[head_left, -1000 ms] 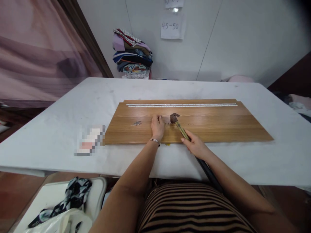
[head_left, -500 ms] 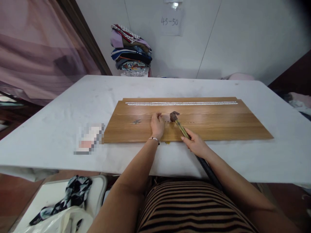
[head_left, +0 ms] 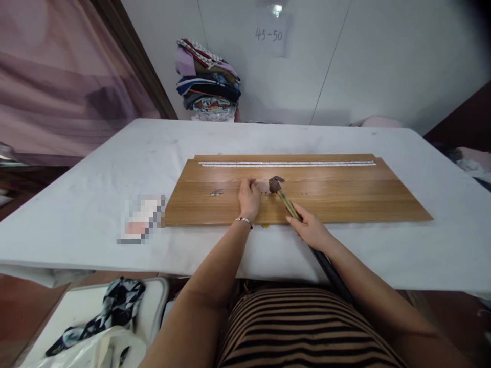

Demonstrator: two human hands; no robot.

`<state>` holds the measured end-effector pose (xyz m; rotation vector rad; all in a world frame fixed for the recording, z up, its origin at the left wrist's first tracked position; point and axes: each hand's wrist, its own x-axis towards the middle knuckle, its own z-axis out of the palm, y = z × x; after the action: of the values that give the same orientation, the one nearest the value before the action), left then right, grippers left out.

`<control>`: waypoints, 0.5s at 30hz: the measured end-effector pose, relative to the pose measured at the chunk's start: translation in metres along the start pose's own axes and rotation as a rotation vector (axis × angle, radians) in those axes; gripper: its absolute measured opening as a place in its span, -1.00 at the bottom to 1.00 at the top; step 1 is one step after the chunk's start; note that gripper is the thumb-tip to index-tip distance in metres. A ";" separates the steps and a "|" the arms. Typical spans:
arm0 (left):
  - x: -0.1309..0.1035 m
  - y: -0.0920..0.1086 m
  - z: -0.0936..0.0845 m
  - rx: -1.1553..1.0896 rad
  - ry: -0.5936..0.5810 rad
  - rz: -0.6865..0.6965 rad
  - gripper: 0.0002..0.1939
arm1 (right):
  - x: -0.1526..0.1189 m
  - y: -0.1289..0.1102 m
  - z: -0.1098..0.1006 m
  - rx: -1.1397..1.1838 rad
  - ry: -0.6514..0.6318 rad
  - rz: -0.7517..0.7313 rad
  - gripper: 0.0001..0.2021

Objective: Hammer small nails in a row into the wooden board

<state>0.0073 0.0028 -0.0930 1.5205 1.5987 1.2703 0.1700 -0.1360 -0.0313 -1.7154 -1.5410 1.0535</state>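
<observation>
A wooden board (head_left: 345, 197) lies flat on the white-covered table. My right hand (head_left: 309, 225) is wrapped round the handle of a claw hammer (head_left: 275, 184), whose rusty head is over the middle of the board, just right of my left hand (head_left: 249, 198). The fingers of that left hand are curled together at the board's surface; what they pinch, if anything, is hidden. A small pile of nails (head_left: 216, 192) rests to its left. Dark dots (head_left: 297, 194), perhaps nail heads or holes, run in a row to the right, partly behind the hammer.
Two white measuring strips (head_left: 287, 164) stretch along the board's far side. A pixelated, blurred-out object (head_left: 141, 220) sits left of the board on the tablecloth (head_left: 88, 204). Folded clothes (head_left: 209, 82) are stacked beyond the table. At lower left, a white chair (head_left: 153, 301) carries a patterned cloth and plastic bag.
</observation>
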 end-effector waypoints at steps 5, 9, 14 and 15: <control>0.001 -0.001 0.001 -0.010 0.007 -0.002 -0.77 | 0.001 -0.001 0.001 0.013 -0.009 0.001 -0.42; 0.001 -0.003 0.002 -0.012 0.011 -0.008 -0.78 | 0.001 0.000 0.001 0.011 -0.011 0.003 -0.41; 0.001 -0.006 0.004 -0.027 0.007 0.000 -0.78 | 0.001 0.001 0.001 0.017 -0.001 0.003 -0.39; 0.001 -0.006 0.004 -0.030 0.006 0.003 -0.78 | 0.001 0.002 0.001 0.018 -0.001 0.005 -0.39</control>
<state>0.0080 0.0055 -0.0994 1.5027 1.5752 1.2952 0.1697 -0.1352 -0.0336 -1.7081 -1.5243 1.0679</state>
